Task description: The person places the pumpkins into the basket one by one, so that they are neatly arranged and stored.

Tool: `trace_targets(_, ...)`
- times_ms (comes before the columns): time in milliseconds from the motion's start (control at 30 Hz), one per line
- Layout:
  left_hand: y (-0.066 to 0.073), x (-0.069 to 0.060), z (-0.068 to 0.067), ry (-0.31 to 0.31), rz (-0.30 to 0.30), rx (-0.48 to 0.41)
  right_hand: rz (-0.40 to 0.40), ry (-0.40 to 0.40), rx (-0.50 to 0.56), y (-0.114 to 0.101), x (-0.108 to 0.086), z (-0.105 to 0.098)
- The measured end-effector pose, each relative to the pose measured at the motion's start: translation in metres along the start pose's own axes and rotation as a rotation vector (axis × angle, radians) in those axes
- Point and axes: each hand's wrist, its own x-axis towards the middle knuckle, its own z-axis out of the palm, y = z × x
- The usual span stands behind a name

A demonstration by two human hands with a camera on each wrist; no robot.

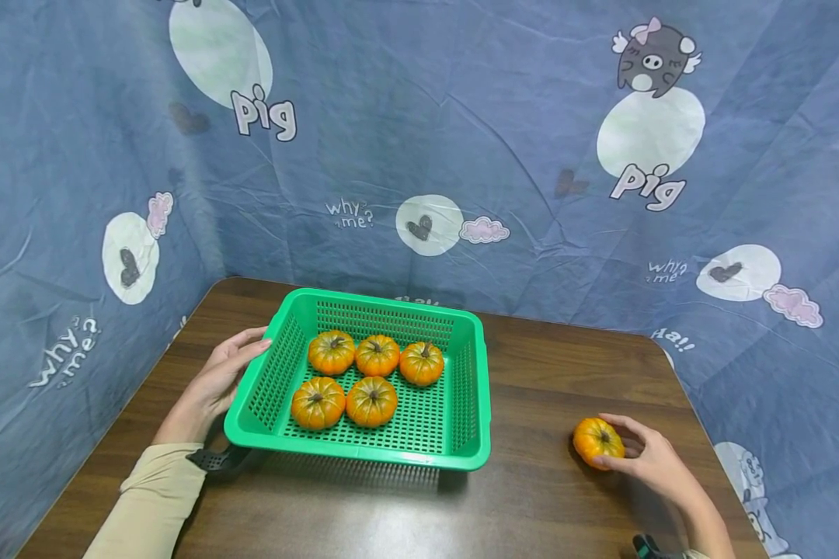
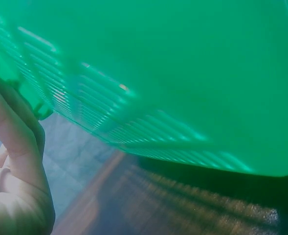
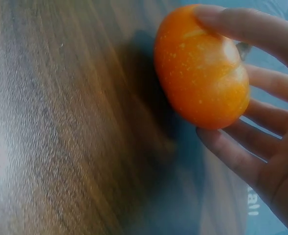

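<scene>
A green plastic basket [image 1: 353, 455] with slotted walls stands left of centre, several small orange pumpkins [image 1: 373, 402] lying inside. My left hand [image 1: 213, 380] holds the basket's left rim; in the left wrist view the green wall [image 2: 183, 73] fills most of the picture, with part of the hand [image 2: 16, 161] at the left edge. Over on the right, my right hand [image 1: 653, 460] grips a single small pumpkin [image 1: 597, 442] between thumb and fingers. Seen from the right wrist, fingertips touch opposite sides of this pumpkin [image 3: 200, 73]; whether it touches the table cannot be told.
Everything is on a dark wood-grain table [image 1: 531, 497]. Blue cloth [image 1: 419, 140] printed with pigs and lettering hangs behind it and along both sides. Bare wood lies between the basket and the right hand.
</scene>
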Motion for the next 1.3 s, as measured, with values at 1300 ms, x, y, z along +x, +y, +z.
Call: trace_targets(1300,0.000,0.001,-0.001,0.014,-0.007,0.029,-0.304,-0.021,-0.150,-0.077,0.055,-0.002)
